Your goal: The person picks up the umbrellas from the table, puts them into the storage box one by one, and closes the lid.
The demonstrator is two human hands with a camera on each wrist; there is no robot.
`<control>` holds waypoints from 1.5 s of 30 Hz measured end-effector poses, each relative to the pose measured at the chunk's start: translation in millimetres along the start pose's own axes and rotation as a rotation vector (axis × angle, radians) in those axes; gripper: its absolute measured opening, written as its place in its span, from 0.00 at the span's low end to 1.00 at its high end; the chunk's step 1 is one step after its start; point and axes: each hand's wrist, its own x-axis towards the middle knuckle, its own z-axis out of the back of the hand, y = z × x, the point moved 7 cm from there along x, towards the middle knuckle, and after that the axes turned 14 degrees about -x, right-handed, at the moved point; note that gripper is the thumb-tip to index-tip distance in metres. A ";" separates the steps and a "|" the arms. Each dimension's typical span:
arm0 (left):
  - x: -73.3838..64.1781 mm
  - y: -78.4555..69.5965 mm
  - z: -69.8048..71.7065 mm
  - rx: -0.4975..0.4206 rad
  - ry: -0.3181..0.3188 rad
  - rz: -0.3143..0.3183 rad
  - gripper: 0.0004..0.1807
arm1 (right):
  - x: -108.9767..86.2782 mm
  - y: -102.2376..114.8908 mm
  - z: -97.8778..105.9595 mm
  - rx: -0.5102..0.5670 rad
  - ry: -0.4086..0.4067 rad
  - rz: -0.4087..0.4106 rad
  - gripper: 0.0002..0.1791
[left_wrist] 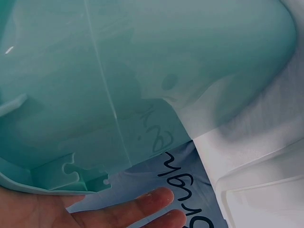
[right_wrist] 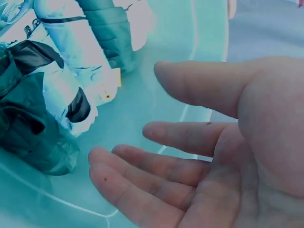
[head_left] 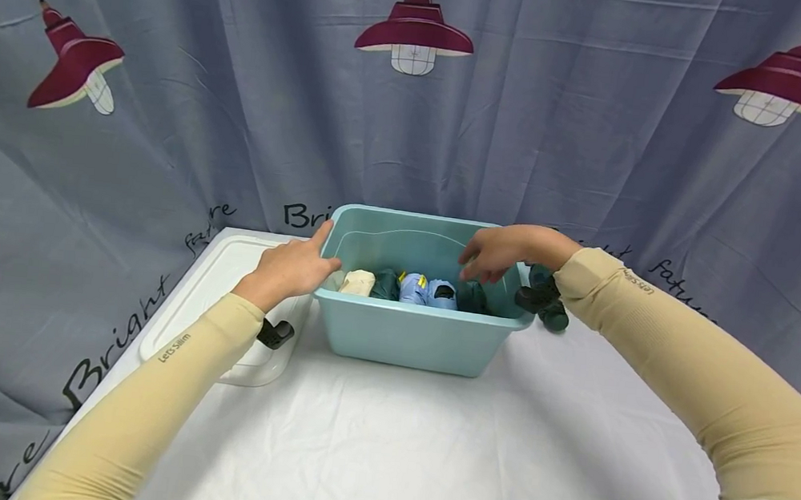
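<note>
Closest of all, a tan sleeve (head_left: 139, 402) slants up from the lower left, above a white lid-like panel (head_left: 193, 302) lying flat on the white-covered table (head_left: 382, 441). It ends at the person's left hand (head_left: 290, 267), index finger and thumb spread and fairly straight at the left rim of a pale teal bin (head_left: 406, 337); palm and rim touch, with two more fingers stretched along the outside.

Within the bin, fabric bundles sit in a row: cream (head_left: 357, 282), dark green (head_left: 386, 285), light blue with a bit of yellow (head_left: 413, 290), light blue with a black patch (head_left: 443, 295), then another dark green one (head_left: 472, 298). Over that right end hangs the right hand (head_left: 505, 248), thumb well apart from loosely extended fingers, holding nothing.

Just right of the bin, more dark green bundles (head_left: 555, 319) rest on the table, partly hidden behind the right wrist. The second sleeve (head_left: 693, 367) reaches in from the far right.
</note>
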 end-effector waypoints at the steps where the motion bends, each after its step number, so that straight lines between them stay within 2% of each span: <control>1: 0.4 0.1 -0.1 0.001 0.001 0.000 0.45 | -3.2 -0.3 0.6 0.015 -0.006 0.002 0.33; 9: 0.3 1.5 0.3 -0.004 0.001 0.006 0.45 | -32.4 -8.4 10.7 0.081 -0.133 0.024 0.34; 18: 0.8 -1.3 1.9 -0.001 0.010 0.009 0.45 | -69.0 -25.4 14.1 0.099 -0.384 0.031 0.37; 22: 0.9 -2.4 2.5 0.000 0.009 0.008 0.45 | -80.2 -35.2 13.3 0.139 -0.453 0.019 0.37; 28: -0.3 -0.6 1.6 -0.007 0.014 0.010 0.45 | -87.1 -56.4 10.3 0.193 -0.511 -0.011 0.36; 38: 0.4 1.9 0.3 -0.011 0.007 0.007 0.45 | -86.8 -96.9 -5.3 0.300 -0.504 -0.078 0.39; 45: 0.0 0.7 0.1 -0.014 0.007 0.009 0.45 | -81.1 -121.7 -16.0 0.356 -0.539 -0.100 0.41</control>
